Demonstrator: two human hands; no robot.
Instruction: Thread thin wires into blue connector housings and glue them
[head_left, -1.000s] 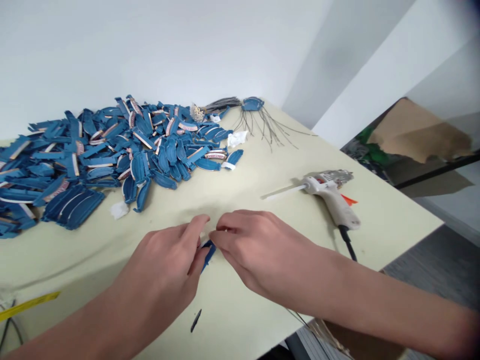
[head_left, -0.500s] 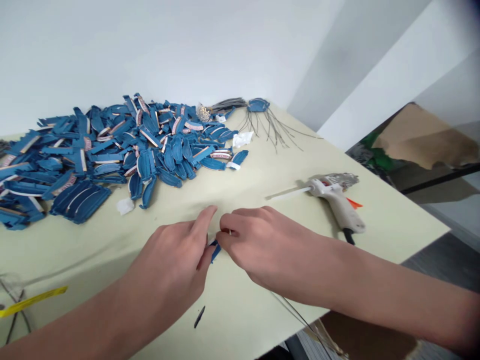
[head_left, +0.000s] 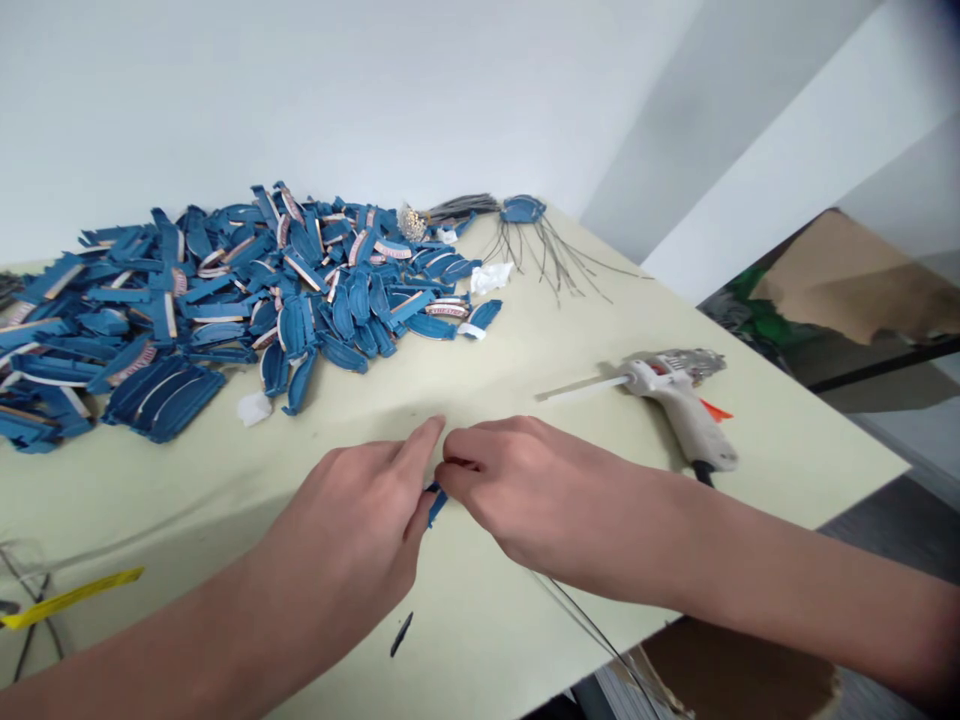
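Over the front half of the pale table, my left hand (head_left: 367, 510) pinches a small blue plastic piece (head_left: 437, 504), of which just a sliver shows between the two hands. Its index finger points forward beside my right hand (head_left: 502, 480). The fingers of the right hand are curled and pressed together at the piece's upper end; what they grip is hidden behind them. Two thin dark wires (head_left: 585, 622) run out from beneath the right hand toward the table's front edge. A small black sliver (head_left: 401, 635) lies on the tabletop below my hands.
A large heap of blue plastic pieces (head_left: 225, 290) lies along the wall. At the right rests a white hot glue gun (head_left: 679, 405) with a glue stick in it. Grey wires (head_left: 465, 207) lie at the back, a yellow tag (head_left: 75, 597) at the left. A cardboard box (head_left: 750, 665) stands below the edge.
The view has shifted slightly, so everything sits a little differently in frame. My right fingers have closed in more over the blue piece; less of its pale part shows.
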